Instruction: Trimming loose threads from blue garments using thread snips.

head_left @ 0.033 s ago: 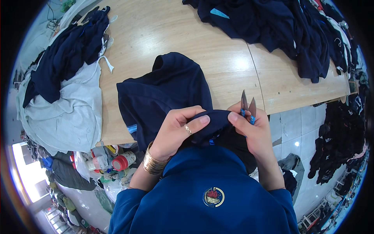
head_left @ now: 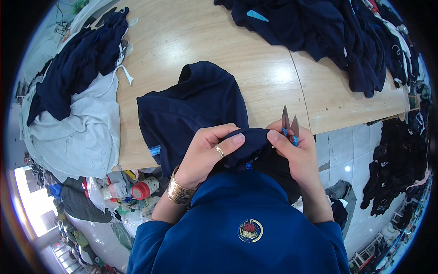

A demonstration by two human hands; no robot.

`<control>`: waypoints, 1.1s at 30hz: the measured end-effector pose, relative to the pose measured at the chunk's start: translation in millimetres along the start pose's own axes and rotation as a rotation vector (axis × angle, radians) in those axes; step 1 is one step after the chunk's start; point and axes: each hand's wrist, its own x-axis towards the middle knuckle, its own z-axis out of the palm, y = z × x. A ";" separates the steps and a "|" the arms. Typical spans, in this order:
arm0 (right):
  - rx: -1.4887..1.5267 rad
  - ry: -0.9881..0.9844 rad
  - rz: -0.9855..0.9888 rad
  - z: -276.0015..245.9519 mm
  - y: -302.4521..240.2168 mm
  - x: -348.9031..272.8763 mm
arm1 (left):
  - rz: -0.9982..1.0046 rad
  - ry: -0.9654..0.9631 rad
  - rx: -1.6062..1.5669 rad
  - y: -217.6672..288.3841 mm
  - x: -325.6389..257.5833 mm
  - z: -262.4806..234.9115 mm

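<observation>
A navy garment (head_left: 196, 102) lies partly on the table, and its near edge is lifted over the table's front edge toward my body. My left hand (head_left: 212, 148), with a ring and gold bangles, pinches this edge between thumb and fingers. A short way to the right, my right hand (head_left: 292, 148) pinches the same edge, so a strip of cloth stretches between both thumbs. Tucked in the right hand are thread snips (head_left: 292, 130) with blue grips, their two pointed blades apart and pointing away from me, off the cloth. The fingers beneath the fabric are hidden.
The wooden table (head_left: 159, 41) carries a large navy garment pile (head_left: 315, 32) at the far right. Navy clothing (head_left: 82, 59) rests on pale grey cloth (head_left: 86, 132) at left. Below the table's left edge stands a red-lidded bottle (head_left: 141, 189); dark garments (head_left: 397, 164) hang at right.
</observation>
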 end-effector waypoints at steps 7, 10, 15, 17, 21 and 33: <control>-0.372 0.149 -0.476 -2.0 11.3 -0.3 | -0.005 0.031 0.001 -2.4 0.5 -1.2; -0.545 0.161 -0.593 6.0 15.3 0.3 | -0.038 0.043 -0.016 -0.6 1.6 1.8; -0.636 0.146 -0.628 0.4 12.8 6.2 | -0.028 0.039 0.033 -4.3 4.5 1.4; -0.545 0.108 -0.475 -3.4 3.8 3.7 | -0.007 0.048 0.055 -4.2 4.4 2.3; -0.339 -0.060 -0.245 -17.9 5.7 4.8 | 0.014 0.032 0.116 -4.9 4.7 3.1; 0.313 0.024 0.077 -43.5 -2.2 8.1 | -0.031 0.032 0.077 -6.2 7.5 1.2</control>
